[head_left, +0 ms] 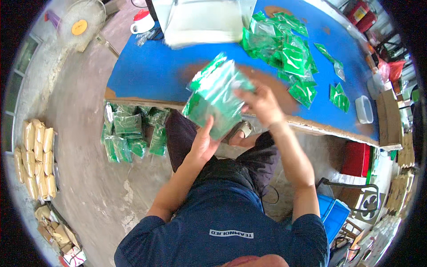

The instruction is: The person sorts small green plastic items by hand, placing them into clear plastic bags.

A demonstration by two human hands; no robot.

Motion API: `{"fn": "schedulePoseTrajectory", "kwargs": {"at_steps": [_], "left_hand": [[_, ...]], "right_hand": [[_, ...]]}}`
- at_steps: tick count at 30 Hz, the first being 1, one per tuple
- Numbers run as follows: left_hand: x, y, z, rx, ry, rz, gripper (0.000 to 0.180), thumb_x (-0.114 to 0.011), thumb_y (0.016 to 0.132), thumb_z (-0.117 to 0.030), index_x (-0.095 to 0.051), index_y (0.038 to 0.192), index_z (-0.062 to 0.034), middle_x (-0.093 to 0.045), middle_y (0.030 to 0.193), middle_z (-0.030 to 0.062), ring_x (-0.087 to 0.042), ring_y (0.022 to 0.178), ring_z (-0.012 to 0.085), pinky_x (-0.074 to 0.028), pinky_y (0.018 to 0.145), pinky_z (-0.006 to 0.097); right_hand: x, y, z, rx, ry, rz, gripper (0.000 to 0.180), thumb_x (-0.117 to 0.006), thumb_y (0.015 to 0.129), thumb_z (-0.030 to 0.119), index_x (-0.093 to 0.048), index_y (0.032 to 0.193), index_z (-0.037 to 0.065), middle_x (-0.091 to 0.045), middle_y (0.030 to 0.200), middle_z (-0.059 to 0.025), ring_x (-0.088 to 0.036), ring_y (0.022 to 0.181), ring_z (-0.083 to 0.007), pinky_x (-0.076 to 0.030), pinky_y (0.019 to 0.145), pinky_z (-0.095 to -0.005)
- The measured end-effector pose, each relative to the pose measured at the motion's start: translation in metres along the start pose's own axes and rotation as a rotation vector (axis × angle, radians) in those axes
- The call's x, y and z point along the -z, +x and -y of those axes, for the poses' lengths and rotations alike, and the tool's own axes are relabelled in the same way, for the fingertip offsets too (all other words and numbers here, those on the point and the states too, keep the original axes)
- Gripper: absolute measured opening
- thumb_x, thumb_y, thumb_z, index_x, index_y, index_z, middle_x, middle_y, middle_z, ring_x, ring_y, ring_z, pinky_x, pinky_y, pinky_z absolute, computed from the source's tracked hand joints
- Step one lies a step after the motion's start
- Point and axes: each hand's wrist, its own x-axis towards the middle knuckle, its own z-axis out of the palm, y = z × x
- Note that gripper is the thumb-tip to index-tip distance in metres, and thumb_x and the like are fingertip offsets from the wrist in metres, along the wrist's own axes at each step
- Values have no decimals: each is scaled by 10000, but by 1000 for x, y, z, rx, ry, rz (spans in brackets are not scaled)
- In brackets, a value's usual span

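Observation:
A bundle of green, clear-wrapped plastic packets (pixel 218 100) is in front of me, above the table's near edge. My left hand (pixel 206 141) is closed on its lower edge, the thumb lying on top. My right hand (pixel 263 106) is at the bundle's right side, its fingers bent toward the plastic and smeared by motion. Whether those fingers grip a packet I cannot tell. On the blue table (pixel 147 73), to the right, lies a loose heap of similar green packets (pixel 284 46). A few more packets (pixel 339 97) lie apart from it.
A pale machine or box (pixel 202 26) stands at the table's far side, beside a white mug with a red lid (pixel 142 22). A clear plastic tub (pixel 364 109) sits at the right. More green packets (pixel 126 129) lie on the floor, left of my legs. A blue crate (pixel 332 213) is at lower right.

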Motion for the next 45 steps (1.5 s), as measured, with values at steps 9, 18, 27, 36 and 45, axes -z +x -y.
{"fn": "schedulePoseTrajectory", "kwargs": {"at_steps": [9, 18, 27, 36, 45], "left_hand": [[-4, -1, -6, -50, 341, -177, 480, -701, 888, -150, -499, 1307, -34, -635, 1102, 86, -641, 931, 217, -562, 588, 391], [32, -14, -4, -84, 200, 12, 504, -675, 904, -229, -472, 1319, -27, -597, 1193, 101, -597, 1060, 281, -504, 879, 487], [31, -9, -13, 78, -128, 331, 815, -816, 751, -216, -415, 1443, -60, -480, 1444, 137, -348, 1394, 370, -239, 1179, 588], [25, -16, -4, 72, 41, 91, 451, -748, 838, -179, -566, 1236, -66, -644, 1168, 63, -618, 1077, 274, -541, 818, 442], [40, -19, -37, -50, 545, 368, 750, -826, 678, 17, -502, 1349, -70, -612, 1266, 49, -581, 1165, 226, -447, 1020, 431]], "right_hand": [[39, 35, -28, 389, -660, -305, 569, -766, 754, 540, -650, 988, 35, -659, 1002, -232, -647, 956, -383, -523, 796, -448], [81, 46, -95, 355, -1306, -251, 1181, -445, 719, 894, -327, 1481, -1, -269, 1507, -343, -229, 1422, -494, -185, 1143, -619], [15, -41, -55, 387, -378, -181, 258, -562, 989, 160, -621, 1200, 23, -599, 1207, -141, -576, 1088, -275, -447, 961, -358], [120, -45, -49, 423, -1136, -504, 951, -786, 699, 569, -456, 1353, -37, -430, 1416, -271, -398, 1318, -444, -322, 1094, -539], [82, -79, -43, 396, -784, -212, 269, -666, 867, 123, -630, 1121, 44, -696, 945, -161, -695, 861, -313, -537, 741, -435]]}}
